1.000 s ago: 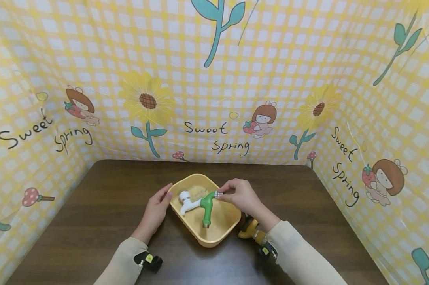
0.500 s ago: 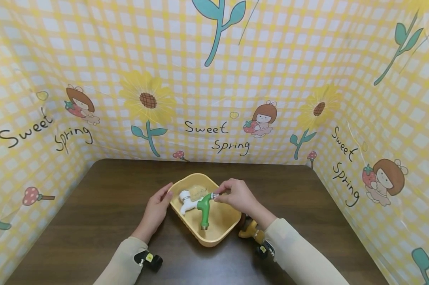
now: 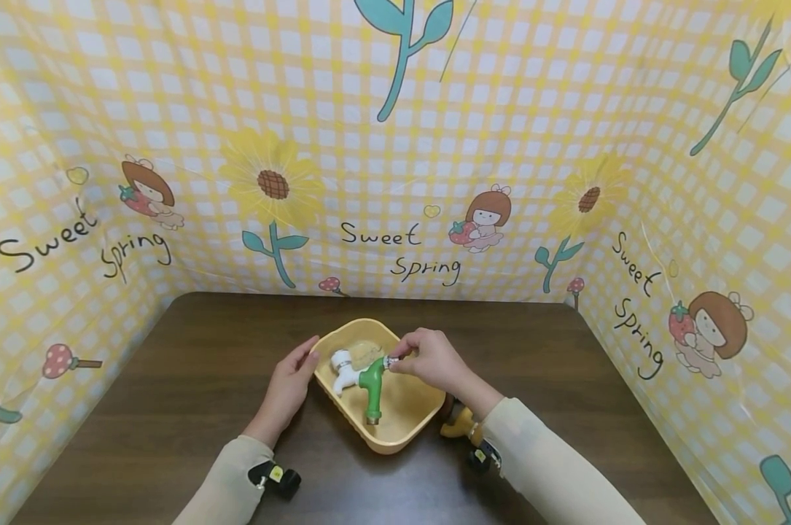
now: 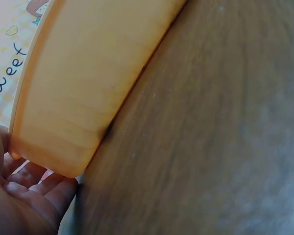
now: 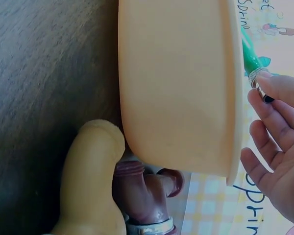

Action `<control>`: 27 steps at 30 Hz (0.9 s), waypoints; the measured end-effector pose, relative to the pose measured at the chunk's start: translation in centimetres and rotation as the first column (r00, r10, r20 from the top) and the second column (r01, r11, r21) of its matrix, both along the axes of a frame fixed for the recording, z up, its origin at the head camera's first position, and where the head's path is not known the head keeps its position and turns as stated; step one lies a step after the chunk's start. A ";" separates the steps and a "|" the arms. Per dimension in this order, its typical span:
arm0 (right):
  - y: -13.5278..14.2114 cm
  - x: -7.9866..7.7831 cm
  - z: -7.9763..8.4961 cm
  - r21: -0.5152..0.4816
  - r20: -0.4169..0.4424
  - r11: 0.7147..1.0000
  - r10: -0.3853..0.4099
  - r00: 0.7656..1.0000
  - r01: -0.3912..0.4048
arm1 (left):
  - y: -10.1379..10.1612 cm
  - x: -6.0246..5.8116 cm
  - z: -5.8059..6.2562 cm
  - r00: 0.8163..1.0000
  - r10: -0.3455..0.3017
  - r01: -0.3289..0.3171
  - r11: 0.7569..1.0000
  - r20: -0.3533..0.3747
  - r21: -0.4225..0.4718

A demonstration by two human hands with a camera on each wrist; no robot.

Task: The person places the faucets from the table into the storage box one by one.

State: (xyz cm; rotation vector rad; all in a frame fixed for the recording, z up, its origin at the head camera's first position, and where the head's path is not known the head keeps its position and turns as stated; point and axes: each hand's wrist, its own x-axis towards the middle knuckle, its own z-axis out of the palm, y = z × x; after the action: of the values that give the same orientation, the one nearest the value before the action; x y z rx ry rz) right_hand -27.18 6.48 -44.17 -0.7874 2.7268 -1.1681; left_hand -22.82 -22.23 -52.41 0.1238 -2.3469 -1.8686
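A yellow plastic tub [image 3: 395, 446] stands on the table, turned cornerwise. At its left corner my left hand [image 3: 290, 383] grips it, thumb at the rim and fingers against the outer wall. My right hand [image 3: 437, 362] pinches the metal end of a green faucet [image 3: 372, 394] between thumb and fingertips. The faucet is over the tub's inside, spout towards me; whether it touches the bottom I cannot tell. A white faucet [image 3: 345, 378] lies in the tub, partly behind the green one. In the right wrist view, the tub's wall [image 5: 181, 88] hides most of the green faucet.
Right of the tub, below my right wrist, a mustard-yellow faucet [image 3: 459, 424] lies on the dark wooden table [image 3: 192, 379]. Beside it, a dark red faucet [image 5: 147, 191] shows in the right wrist view. Checked cloth [image 3: 382, 168] surrounds the table's back and sides.
My right hand has moved slightly left, bringing the green faucet further over the tub, nearer the white faucet. My left hand and the tub have stayed put.
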 end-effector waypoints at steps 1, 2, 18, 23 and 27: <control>-0.1 0.1 0.1 -0.001 0.007 1.000 0.001 1.000 -0.001 | 0.0 0.0 0.0 1.000 -0.002 0.002 1.000 -0.002 0.002; -0.1 0.1 0.2 -0.001 0.014 1.000 0.002 1.000 -0.002 | 0.0 0.0 0.0 1.000 -0.002 0.002 1.000 -0.004 0.000; -1.2 -0.6 -0.2 0.043 0.001 0.998 0.038 0.999 -0.038 | 0.0 0.2 0.4 1.000 -0.006 0.006 1.000 -0.012 0.017; -1.4 -0.7 -0.1 0.079 -0.009 0.995 0.053 0.999 -0.052 | -0.1 0.2 0.3 0.999 -0.001 0.001 1.000 -0.033 0.006; -1.5 -0.9 -0.4 0.124 -0.035 0.991 0.061 0.998 -0.056 | -0.1 0.2 0.1 0.999 0.000 0.000 1.000 -0.034 0.000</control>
State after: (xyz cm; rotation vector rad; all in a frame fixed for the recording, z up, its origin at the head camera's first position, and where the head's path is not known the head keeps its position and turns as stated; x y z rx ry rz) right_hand -28.05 4.93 -44.58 -0.8762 2.7544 -0.9734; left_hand -22.64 -22.33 -52.27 0.0914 -2.3242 -1.8558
